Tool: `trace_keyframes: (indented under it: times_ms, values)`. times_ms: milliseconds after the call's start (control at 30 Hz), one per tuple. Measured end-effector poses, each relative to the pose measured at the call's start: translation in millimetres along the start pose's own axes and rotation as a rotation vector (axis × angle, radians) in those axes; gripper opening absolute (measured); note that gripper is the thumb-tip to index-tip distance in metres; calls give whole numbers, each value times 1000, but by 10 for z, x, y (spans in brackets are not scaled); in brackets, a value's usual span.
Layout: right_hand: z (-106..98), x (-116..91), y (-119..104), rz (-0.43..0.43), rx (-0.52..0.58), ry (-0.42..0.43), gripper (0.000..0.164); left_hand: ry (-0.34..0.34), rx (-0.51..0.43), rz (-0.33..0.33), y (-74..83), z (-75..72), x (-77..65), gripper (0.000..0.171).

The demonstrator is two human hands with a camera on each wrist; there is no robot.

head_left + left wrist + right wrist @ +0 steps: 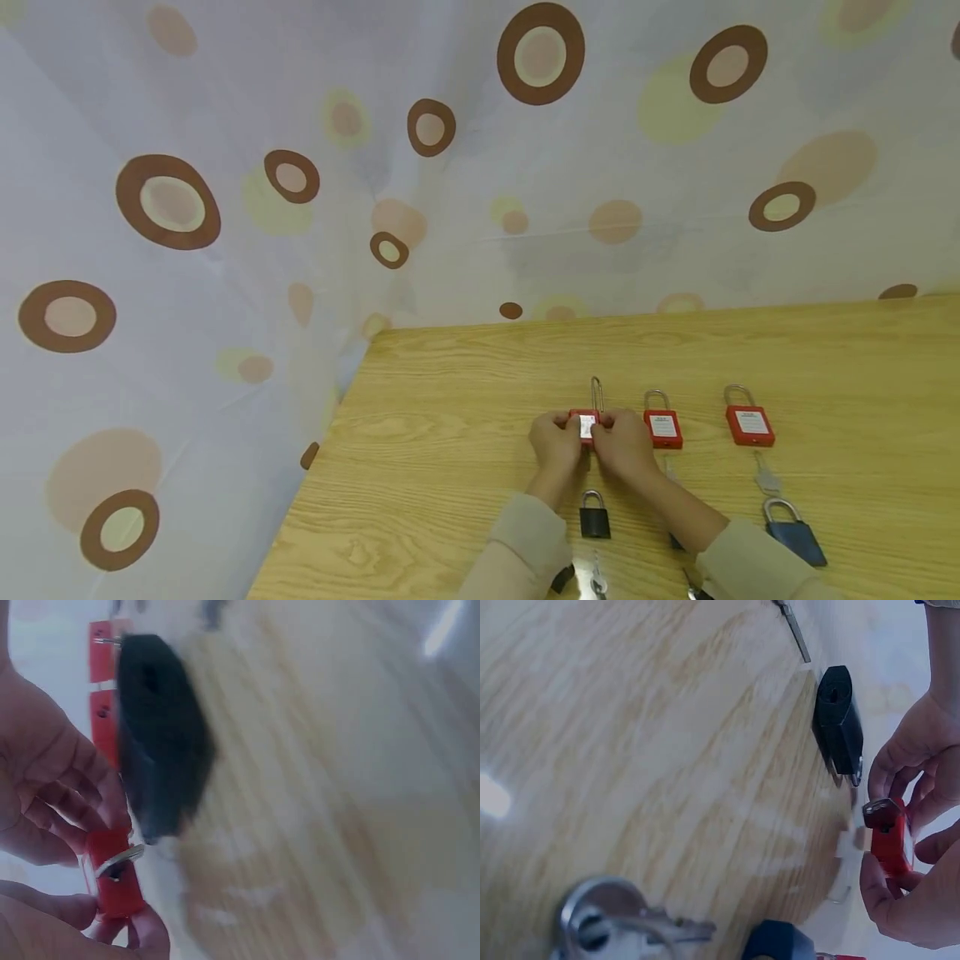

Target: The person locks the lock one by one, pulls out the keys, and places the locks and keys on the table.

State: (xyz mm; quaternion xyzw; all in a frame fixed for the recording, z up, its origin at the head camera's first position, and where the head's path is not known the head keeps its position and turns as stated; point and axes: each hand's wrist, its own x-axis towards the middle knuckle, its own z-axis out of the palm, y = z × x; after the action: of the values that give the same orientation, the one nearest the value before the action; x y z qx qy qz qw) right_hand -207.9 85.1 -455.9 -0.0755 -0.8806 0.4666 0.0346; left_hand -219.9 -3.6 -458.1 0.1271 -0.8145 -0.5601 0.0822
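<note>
A red padlock [586, 426] with a white label is held between both hands over the table. My left hand [556, 446] pinches its left side, and my right hand [624, 442] pinches the right side. Its long metal shackle [597, 393] stands high above the body. From the padlock's underside a key [120, 859] sticks out of the keyhole; the right wrist view shows that key's head [883, 813] too. Just below the hands lies a small black padlock [595, 522], its shackle toward them.
Two more red padlocks [663, 427] [750, 424] lie to the right. A dark blue padlock [797, 540] lies at front right, below a loose key [766, 475]. Other keys [597, 581] and dark locks lie partly under the forearms. Behind the wooden table [420, 433] hangs a spotted curtain [465, 183].
</note>
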Motion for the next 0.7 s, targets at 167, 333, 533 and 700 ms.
trace_keyframes:
  times_ms: [167, 333, 533, 700]
  values:
    - [-148, -93, -132, -6, 84, 13, 23, -54, -202, -83, 145, -84, -60, 14]
    - [-362, -235, -260, -2, 171, -24, 27, -157, -449, -181, 315, -192, -179, 26]
    - [-537, -468, -344, 16, 275, -31, 29, -287, -562, -239, 444, -352, -389, 30]
    - [-593, -677, -317, 14, 280, -9, 28, -384, -560, -253, 435, -443, -577, 30]
